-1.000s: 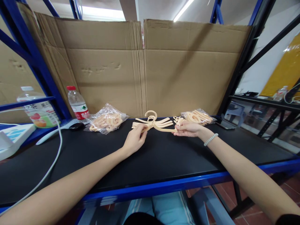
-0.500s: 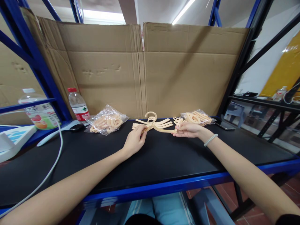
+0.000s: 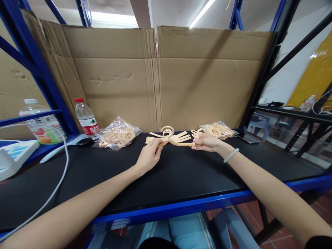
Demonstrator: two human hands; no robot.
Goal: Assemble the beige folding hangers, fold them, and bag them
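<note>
My left hand [image 3: 149, 155] is closed on the left arm of a beige clothes hanger [image 3: 180, 144], near its middle. The tip of the hanger's right arm is pinched between the fingers of my right hand [image 3: 206, 143], which has a pale beaded bracelet [image 3: 231, 155] at the wrist. Just behind the held hanger lies a stack of matching hangers [image 3: 183, 136] with their arms fanned out. The hooks overlap in view, so I cannot tell every hanger apart. Small beige pieces [image 3: 196, 132] sit right behind my right fingers.
Clear plastic bags of beige parts lie at left [image 3: 119, 135] and right [image 3: 219, 130]. Farther left stand a red-capped water bottle [image 3: 86, 117] and a larger bottle [image 3: 43, 121], near a white cable [image 3: 66, 169]. A phone [image 3: 248, 137] lies at right. Cardboard [image 3: 116, 79] walls the back.
The held hanger's hook has tipped lower, towards the hooks of the stack. My right hand has shifted slightly left. Both hands keep their hold.
</note>
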